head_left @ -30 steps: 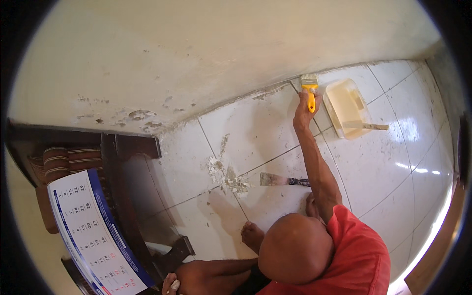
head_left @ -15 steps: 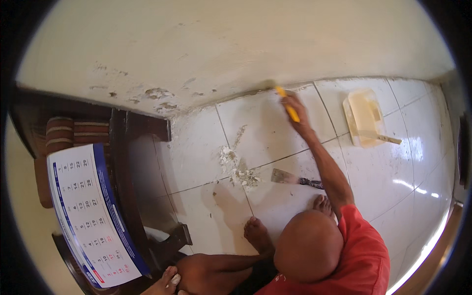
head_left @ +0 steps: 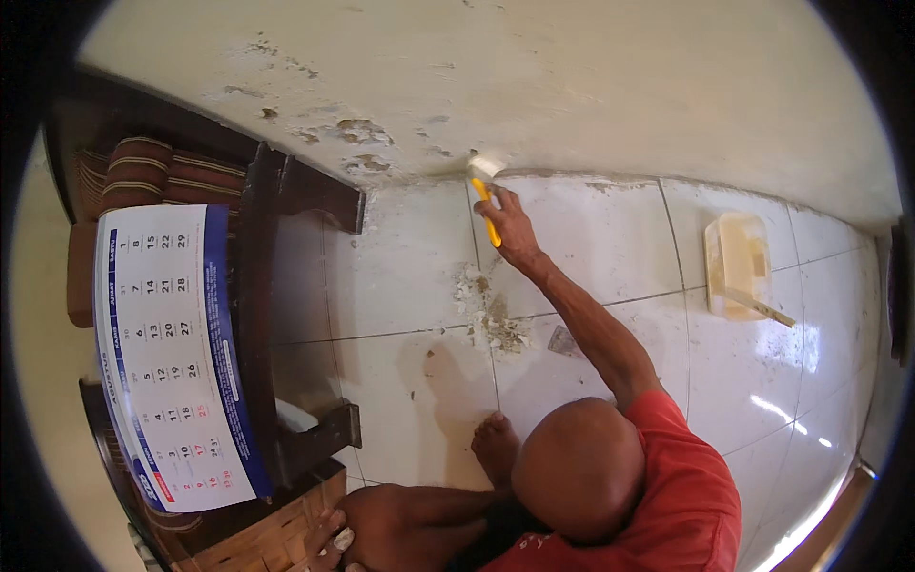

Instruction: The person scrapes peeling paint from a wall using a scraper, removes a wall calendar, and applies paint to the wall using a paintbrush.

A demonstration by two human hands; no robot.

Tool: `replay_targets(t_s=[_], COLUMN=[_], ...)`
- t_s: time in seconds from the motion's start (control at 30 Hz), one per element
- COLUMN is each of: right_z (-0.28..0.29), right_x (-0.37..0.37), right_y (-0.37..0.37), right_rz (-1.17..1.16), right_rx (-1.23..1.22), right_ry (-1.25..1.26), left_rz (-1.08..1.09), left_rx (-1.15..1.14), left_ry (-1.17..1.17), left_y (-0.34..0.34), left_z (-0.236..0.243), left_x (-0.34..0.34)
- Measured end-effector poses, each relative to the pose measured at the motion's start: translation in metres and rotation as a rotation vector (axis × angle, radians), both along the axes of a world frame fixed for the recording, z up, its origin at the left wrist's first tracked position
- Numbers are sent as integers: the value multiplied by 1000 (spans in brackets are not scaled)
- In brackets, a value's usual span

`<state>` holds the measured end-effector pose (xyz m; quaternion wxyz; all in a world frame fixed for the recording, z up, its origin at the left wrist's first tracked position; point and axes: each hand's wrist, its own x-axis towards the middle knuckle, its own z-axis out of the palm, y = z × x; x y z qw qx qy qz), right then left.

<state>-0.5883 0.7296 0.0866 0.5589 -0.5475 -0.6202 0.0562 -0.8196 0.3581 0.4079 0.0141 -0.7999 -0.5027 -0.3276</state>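
Note:
Neither of my hands is visible. Below me a crouched person in a red shirt (head_left: 681, 477) reaches out with their right hand (head_left: 510, 224), gripping a yellow-handled paintbrush (head_left: 488, 214). Its pale bristles are at the foot of the peeling wall (head_left: 620, 86). Their other hand (head_left: 324, 534), by their knee, has a small whitish thing at the fingers, too small to name. A scraper (head_left: 564, 338) lies on the tiles, partly hidden by the outstretched arm, beside whitish flakes (head_left: 500, 329). To the right, a plastic tray (head_left: 724, 238) holds pale material with a stick resting across it.
A dark wooden seat (head_left: 324, 195) with striped cushions (head_left: 138, 172) stands at the left against the wall, a large calendar sheet (head_left: 162, 362) lying over it. A woven item (head_left: 295, 515) is below it. White floor tiles (head_left: 610, 238) extend to a bright edge at lower right.
The person's brush has moved left along the wall's base toward the seat, and their arm now covers more of the scraper. The whole view has also shifted somewhat.

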Motion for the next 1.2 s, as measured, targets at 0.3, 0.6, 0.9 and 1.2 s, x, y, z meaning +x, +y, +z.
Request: replay_targets(t_s=[0.3, 0.6, 0.9, 1.2], right_z=[-9, -8, 62, 85], right_x=[37, 3, -135, -88], right_y=[-28, -47, 44, -61], right_rz=[9, -368, 312, -339], right_rx=[-97, -112, -107, 163], right_ry=[-200, -255, -149, 77], left_rz=[34, -28, 0, 49], left_rx=[-20, 8, -19, -73], left_ry=[-113, -86, -34, -101], left_y=[11, 42, 7, -22], left_z=[4, 5, 32, 54], left_x=[-60, -125, -116, -149])
